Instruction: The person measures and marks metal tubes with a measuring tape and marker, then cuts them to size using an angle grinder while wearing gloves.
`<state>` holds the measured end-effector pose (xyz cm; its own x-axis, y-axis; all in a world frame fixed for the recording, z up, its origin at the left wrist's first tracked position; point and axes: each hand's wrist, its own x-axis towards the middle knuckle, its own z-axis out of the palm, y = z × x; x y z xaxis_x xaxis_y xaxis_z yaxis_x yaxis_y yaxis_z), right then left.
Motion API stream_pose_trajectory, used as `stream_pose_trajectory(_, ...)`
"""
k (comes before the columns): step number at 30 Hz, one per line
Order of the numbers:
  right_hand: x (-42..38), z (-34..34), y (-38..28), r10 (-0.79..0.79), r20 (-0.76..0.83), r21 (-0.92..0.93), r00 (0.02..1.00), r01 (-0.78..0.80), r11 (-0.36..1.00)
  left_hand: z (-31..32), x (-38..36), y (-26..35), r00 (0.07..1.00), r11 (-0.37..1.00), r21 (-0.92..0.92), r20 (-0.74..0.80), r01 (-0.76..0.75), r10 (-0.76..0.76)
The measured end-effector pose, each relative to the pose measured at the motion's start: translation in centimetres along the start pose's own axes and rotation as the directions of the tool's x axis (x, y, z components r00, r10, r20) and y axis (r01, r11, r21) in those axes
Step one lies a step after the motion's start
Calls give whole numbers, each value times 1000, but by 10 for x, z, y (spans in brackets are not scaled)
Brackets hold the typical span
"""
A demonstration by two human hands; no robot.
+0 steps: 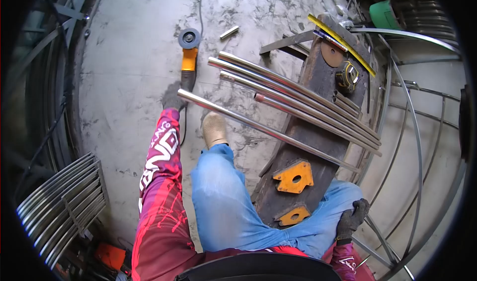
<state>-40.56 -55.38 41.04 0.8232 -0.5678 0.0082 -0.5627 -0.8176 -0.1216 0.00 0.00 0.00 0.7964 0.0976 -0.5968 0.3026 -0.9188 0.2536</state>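
My left hand (173, 96), in a dark grey glove, is at the rear of an orange and black angle grinder (189, 60), its fingers closed round the grip and partly hidden. The grinder's disc points away from me. Close to that hand is the end of a shiny metal tube (268, 131), which lies across a dark steel beam (318, 132). Several more tubes (298, 99) lie side by side beyond it. My right hand (353, 220), also gloved, rests on my knee with its fingers curled and nothing visible in them.
On the beam are two orange magnetic squares (294, 177), a tape measure (347, 76), a brown disc (333, 54) and a yellow ruler (343, 45). A short tube piece (229, 32) lies on the floor. Curved metal frames (420, 132) stand at right; bent tubes (64, 201) at left.
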Motion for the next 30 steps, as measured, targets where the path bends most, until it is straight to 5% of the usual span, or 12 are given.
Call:
stream_pose_trajectory(2, -8, -23, -4, -22, -67, -23, 998, 20, 1000, -14, -8, 44, 979, 983, -183, -199, 18, -55)
stream_pose_trajectory(8, 8, 9, -7, 3, 40, -48, 999, -1, 999, 40, 93, 32, 944, 957, -171, -197, 233, -265)
stream_pose_trajectory(12, 17, 2, -20, 45, 94, 15, 995, -46, 999, 47, 88, 16, 955, 964, -203, -206, 174, -215)
stream_pose_trajectory(14, 22, 3, -22, 10, 107, -46, 994, -5, 999, -41, 21, 83, 936, 841, -427, 42, 333, -350)
stream_pose_trajectory(15, 23, 2, -21, 28, 94, -34, 995, -25, 999, -41, 14, 76, 943, 853, -418, 28, 312, -331)
stream_pose_trajectory(18, 18, 7, -12, 11, 44, 62, 999, -14, 998, -17, 0, 17, 999, 973, -228, -21, 40, -46)
stream_pose_trajectory(20, 17, 5, -10, -74, -28, 20, 997, 75, 997, -2, -51, -17, 966, 773, -604, -255, -194, 43)
stream_pose_trajectory(21, 15, 2, -15, -122, -61, -22, 991, 121, 992, -40, -110, 15, 971, 669, -727, -19, 152, -240)
stream_pose_trajectory(22, 14, -3, -15, -115, -78, -6, 990, 115, 993, -48, -148, 11, 957, 586, -791, -5, 175, -292)
stream_pose_trajectory(24, -1, -4, -5, -49, -138, 93, 989, 62, 994, -60, -215, -17, 971, 486, -871, -47, 75, -235)
stream_pose_trajectory(26, -11, 0, 5, -1, -190, 211, 982, 42, 977, -80, -279, -38, 963, 569, -822, -126, 34, -239)
stream_pose_trajectory(30, -26, -2, 0, -174, -271, 377, 947, 271, 886, -146, -420, -14, 946, 508, -857, -231, -87, -228)
